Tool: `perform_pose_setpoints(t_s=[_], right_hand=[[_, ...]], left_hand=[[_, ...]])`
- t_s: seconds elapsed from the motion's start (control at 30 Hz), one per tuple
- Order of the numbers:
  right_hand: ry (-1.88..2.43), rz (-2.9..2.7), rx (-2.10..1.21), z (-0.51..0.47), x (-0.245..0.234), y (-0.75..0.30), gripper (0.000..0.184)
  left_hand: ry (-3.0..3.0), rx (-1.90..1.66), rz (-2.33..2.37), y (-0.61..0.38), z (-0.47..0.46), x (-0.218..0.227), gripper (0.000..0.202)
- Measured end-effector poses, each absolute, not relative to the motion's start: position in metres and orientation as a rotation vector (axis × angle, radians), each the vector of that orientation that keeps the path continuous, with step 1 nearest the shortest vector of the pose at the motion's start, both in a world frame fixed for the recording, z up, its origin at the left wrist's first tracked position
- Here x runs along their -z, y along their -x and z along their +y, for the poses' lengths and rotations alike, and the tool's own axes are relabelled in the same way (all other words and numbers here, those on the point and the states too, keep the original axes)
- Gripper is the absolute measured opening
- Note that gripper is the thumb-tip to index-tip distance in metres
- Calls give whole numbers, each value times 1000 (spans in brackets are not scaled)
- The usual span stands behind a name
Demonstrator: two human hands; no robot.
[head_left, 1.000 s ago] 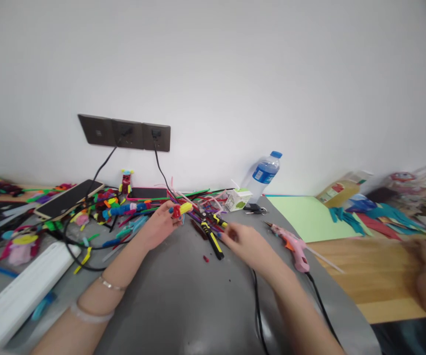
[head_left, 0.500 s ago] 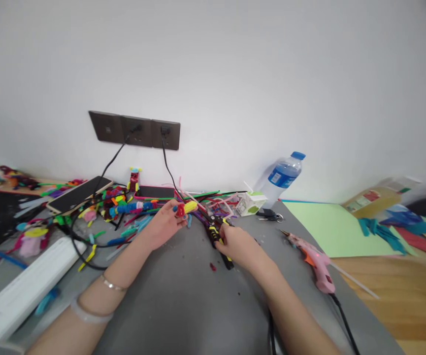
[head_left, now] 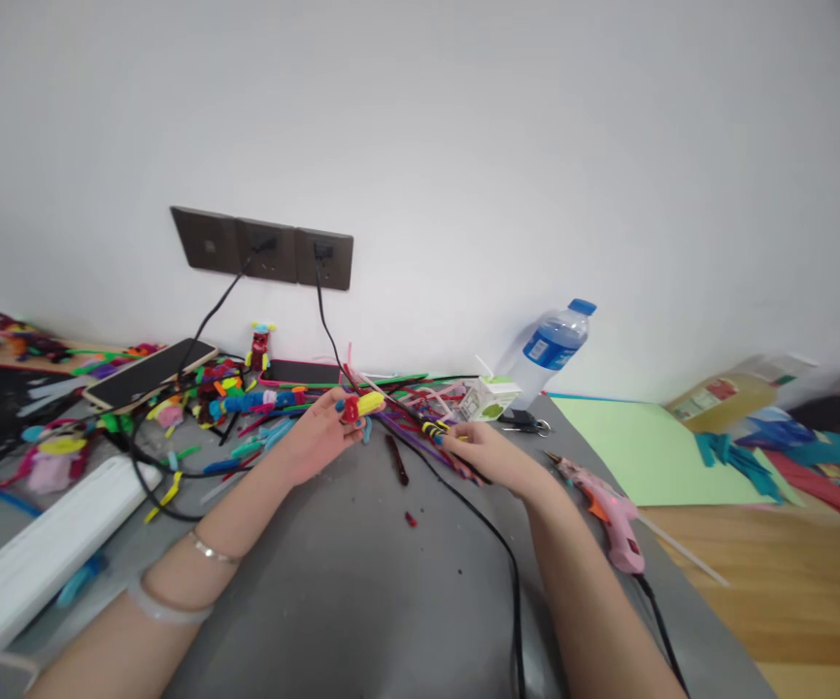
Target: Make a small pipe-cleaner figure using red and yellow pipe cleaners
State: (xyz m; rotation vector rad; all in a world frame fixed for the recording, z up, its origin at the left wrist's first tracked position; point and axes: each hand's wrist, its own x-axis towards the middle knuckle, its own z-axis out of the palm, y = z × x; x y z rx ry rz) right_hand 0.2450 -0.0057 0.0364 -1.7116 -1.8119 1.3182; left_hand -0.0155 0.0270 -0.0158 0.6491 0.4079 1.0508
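Observation:
My left hand (head_left: 316,439) pinches a small red and yellow pipe-cleaner piece (head_left: 358,406) just above the grey table (head_left: 361,602). My right hand (head_left: 488,454) is closed around the yellow and black handles of a pair of pliers (head_left: 435,429), whose tip points left toward the left hand. Between the two hands lies a pile of coloured pipe cleaners (head_left: 420,398). A dark red stick (head_left: 397,459) and a small red scrap (head_left: 410,519) lie on the table in front of the hands.
A pink glue gun (head_left: 605,510) with a black cord lies to the right, near a green sheet (head_left: 638,451). A water bottle (head_left: 554,345) and small carton (head_left: 488,396) stand at the back. Phones (head_left: 147,373), cables, a white power strip (head_left: 48,549) and pipe-cleaner figures crowd the left.
My right hand reached to the pliers on the table, closed on them and lifted them toward the left hand. The left hand kept holding the red and yellow piece.

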Motion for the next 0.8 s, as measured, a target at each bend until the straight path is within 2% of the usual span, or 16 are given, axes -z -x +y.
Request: perform_pose_setpoints(t_s=[0.23,0.33,0.5,0.63,0.8], right_hand=[[1431,-1470,-1482,-10,-52,-280,41],[1289,-1314,-1487,-11,-57,-292,38],[1011,-1221,-1264,-10,-59,-276,33],[850,-1130,-1187,-17,-63,-249,37],[878,-1117,-1428,-27,-65,-230,62]], left_hand=[[-618,-1069,417,13,27,13,26],[-617,-1063,399,13,26,11,28],[-624,-1071,397,14,25,12,28],[-638,-1059,413,13,24,11,29],[-659,-1051,414,13,21,8,29]])
